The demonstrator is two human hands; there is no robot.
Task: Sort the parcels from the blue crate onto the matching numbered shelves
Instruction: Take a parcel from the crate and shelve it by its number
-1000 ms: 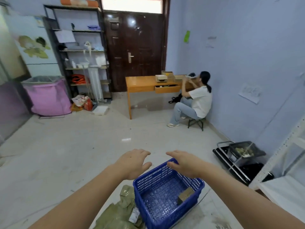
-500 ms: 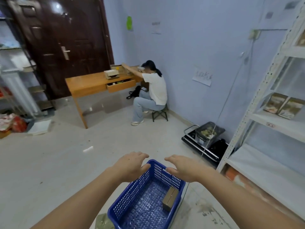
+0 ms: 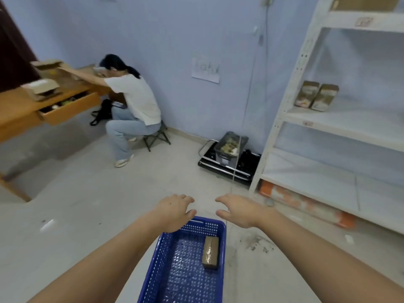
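Parcel: one brown box parcel (image 3: 210,252) lies flat on the floor of the blue crate (image 3: 185,270), against the crate's right wall, toward its far end.
Blue crate: a perforated plastic crate standing on the pale tiled floor (image 3: 91,206), its far rim just below both hands.
Left hand: the left hand (image 3: 175,213) hovers over the crate's far-left corner, fingers loosely curved, grip empty; whether it touches the rim I cannot tell.
Right hand: the right hand (image 3: 238,209) is just beyond the crate's far-right corner, fingers spread and relaxed, grip wide and holding nothing.
Shelves: a white metal shelf unit (image 3: 341,136) stands to the right of the crate, with small labels on its shelf edges; two upright brown parcels (image 3: 316,98) sit side by side on a middle shelf.
Beyond the crate: a black tray of items (image 3: 230,145) on a dark cart by the wall.
Far left of the crate: a seated person (image 3: 131,106) leans over a wooden table (image 3: 24,108) with an open drawer.
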